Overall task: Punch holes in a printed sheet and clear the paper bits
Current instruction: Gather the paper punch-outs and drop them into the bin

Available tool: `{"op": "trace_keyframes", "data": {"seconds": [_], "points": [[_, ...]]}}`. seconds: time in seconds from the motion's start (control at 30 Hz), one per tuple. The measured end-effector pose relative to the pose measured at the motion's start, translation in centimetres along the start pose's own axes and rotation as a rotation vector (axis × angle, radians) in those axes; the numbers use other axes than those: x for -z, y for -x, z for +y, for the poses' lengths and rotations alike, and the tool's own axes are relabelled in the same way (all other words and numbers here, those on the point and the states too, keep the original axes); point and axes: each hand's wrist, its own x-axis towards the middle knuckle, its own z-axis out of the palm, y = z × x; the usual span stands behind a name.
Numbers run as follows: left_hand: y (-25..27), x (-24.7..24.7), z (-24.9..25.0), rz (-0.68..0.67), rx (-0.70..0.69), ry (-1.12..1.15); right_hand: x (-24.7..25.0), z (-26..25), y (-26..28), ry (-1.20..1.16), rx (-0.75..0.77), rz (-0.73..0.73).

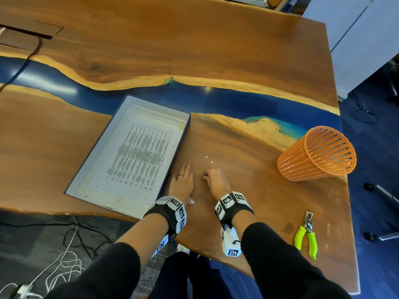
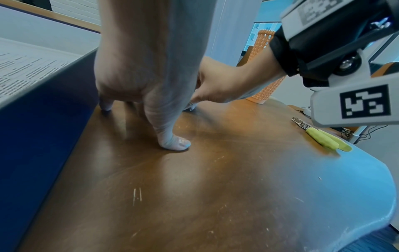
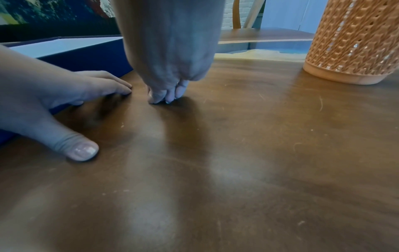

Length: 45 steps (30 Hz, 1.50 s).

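Note:
The printed sheet (image 1: 140, 156) lies flat inside a shallow grey box (image 1: 90, 167) with blue outer walls, left of my hands. Two tiny white paper bits (image 1: 206, 157) sit on the wooden table (image 1: 248, 190) just beyond my right hand. My left hand (image 1: 184, 182) rests flat on the wood beside the box wall, fingers straight and thumb spread. My right hand (image 1: 207, 174) has its fingertips (image 3: 165, 97) bunched in a pinch against the table top, seemingly on a paper bit hidden between them. The green-handled hole punch (image 1: 307, 231) lies untouched near the right front edge.
An orange mesh basket (image 1: 317, 154) stands on the table to the right, about a forearm's length from my right hand. A blue resin strip (image 1: 216, 98) crosses the table behind the box. Cables (image 1: 64, 255) lie on the floor at lower left.

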Motion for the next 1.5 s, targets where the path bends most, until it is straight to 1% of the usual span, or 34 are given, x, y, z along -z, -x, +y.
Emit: {"op": "trace_keyframes", "data": {"seconds": [0.17,0.27,0.4,0.5,0.6,0.7,0.83,0.9,1.03,1.27,1.4,1.5], "points": [[0.1,0.1,0.1,0.002,0.003,0.004,-0.1,0.0,-0.2,-0.032,-0.002,-0.029],[0.1,0.1,0.0,0.004,-0.002,-0.001,-0.2,-0.3,0.1,0.042,0.032,-0.006],[0.1,0.0,0.0,-0.001,-0.004,-0.01,-0.2,-0.3,0.2,0.097,0.033,-0.016],[0.0,0.1,0.1,0.001,-0.003,-0.013,-0.3,0.5,0.1,-0.001,-0.031,-0.023],[0.0,0.0,0.1,-0.003,-0.003,-0.016,-0.1,1.1,0.3,-0.105,-0.065,0.029],[-0.1,0.0,0.1,-0.003,-0.004,-0.016,0.3,1.2,0.4,-0.203,-0.044,0.049],[-0.1,-0.2,0.0,-0.001,-0.003,-0.007,0.3,1.0,0.5,-0.222,0.002,0.032],[-0.1,-0.3,0.0,0.001,-0.002,-0.011,0.3,0.8,0.5,-0.202,0.017,0.034],[-0.1,-0.3,0.0,0.003,0.004,-0.014,0.5,0.6,0.5,-0.085,0.036,0.031],[-0.2,-0.1,0.1,-0.003,0.002,-0.017,0.7,0.5,0.0,0.011,0.056,-0.039],[-0.1,-0.1,0.1,-0.006,0.002,-0.019,0.3,0.6,-0.2,0.038,0.043,-0.07],[-0.1,0.1,0.1,-0.012,0.004,-0.012,0.3,0.9,0.0,-0.022,0.015,-0.042]]}}
